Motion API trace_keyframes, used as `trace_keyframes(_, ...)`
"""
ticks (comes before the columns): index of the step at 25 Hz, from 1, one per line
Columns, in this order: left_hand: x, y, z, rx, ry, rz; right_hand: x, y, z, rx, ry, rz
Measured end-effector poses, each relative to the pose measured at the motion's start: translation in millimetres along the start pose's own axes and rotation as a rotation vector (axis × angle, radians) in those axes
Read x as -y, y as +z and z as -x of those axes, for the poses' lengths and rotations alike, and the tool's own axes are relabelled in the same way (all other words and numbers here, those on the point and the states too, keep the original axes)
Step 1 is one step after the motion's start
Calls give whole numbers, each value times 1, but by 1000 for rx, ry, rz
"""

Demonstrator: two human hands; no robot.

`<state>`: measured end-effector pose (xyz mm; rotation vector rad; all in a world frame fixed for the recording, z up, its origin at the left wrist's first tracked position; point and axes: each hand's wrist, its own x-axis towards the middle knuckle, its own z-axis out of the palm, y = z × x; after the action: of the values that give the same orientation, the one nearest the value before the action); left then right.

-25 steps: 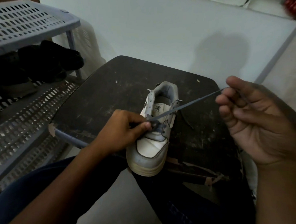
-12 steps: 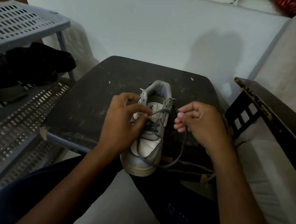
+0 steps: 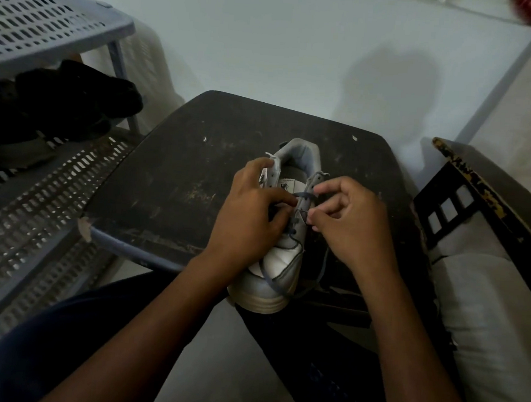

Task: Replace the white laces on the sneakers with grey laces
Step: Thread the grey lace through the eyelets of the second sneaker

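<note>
The dark table holds the sneaker pointing toe-first at the person, the left hand grips its side – the right hand (nearer the holes) pinches the grey lace.

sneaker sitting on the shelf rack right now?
No, the sneaker stands on the dark stool, with the left hand and right hand working at its eyelets.

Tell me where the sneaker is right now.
In the head view the sneaker sits centre frame at the near edge of the dark stool, toe toward the person, between the left hand and right hand.
</note>
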<state>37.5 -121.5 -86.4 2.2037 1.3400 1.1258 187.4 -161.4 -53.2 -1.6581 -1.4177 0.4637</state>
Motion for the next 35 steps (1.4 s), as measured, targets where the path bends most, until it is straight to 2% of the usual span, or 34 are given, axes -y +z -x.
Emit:
trace_keyframes(7, 3, 9, 4, 21, 9, 62, 5, 8, 4, -26, -115, 149)
trace_keyframes(10, 6, 10, 2, 16, -22, 20, -2, 13, 2, 34, -182, 160)
trace_keyframes(14, 8, 10, 3, -129, -38, 132, -13, 16, -3, 95, -241, 231)
trace_keyframes(17, 6, -11, 3, -367, -150, 312, -17, 11, -6, 118, -273, 207)
trace_keyframes(19, 5, -27, -5, -492, -320, 607, -18, 11, -7, 132, -297, 200)
trace_keyframes(20, 3, -34, -9, -505, -405, 850, -18, 13, -7, 139, -307, 195)
trace_keyframes(22, -3, -38, -13, -373, -494, 1161, -18, 17, -6, 147, -311, 179)
trace_keyframes(23, -7, -37, -12, -287, -427, 1028, -18, 18, -6, 147, -309, 176)
trace_keyframes(24, -9, -30, -8, -192, -277, 799, -18, 19, -6, 146, -311, 184)
trace_keyframes(25, -9, -24, -3, -149, -107, 519, -18, 20, -5, 147, -314, 205)
trace_keyframes(26, -8, -21, 0, -129, 16, 343, -18, 19, -5, 148, -317, 228)
trace_keyframes(27, -2, -27, -1, -144, 67, 242, -19, 16, -5, 143, -321, 244)
trace_keyframes(30, 33, -78, -14, -437, -32, 142, -22, 3, -7, 123, -310, 259)
trace_keyframes(31, 46, -95, -14, -468, -84, 101, -24, 0, -9, 124, -301, 267)
trace_keyframes(32, 51, -107, -12, -404, -112, 53, -26, -3, -10, 123, -292, 274)
trace_keyframes(33, 51, -108, -10, -243, -143, -6, -27, -4, -11, 121, -287, 276)
trace_keyframes(35, 44, -89, -2, 223, -212, -176, -27, -4, -11, 112, -287, 261)
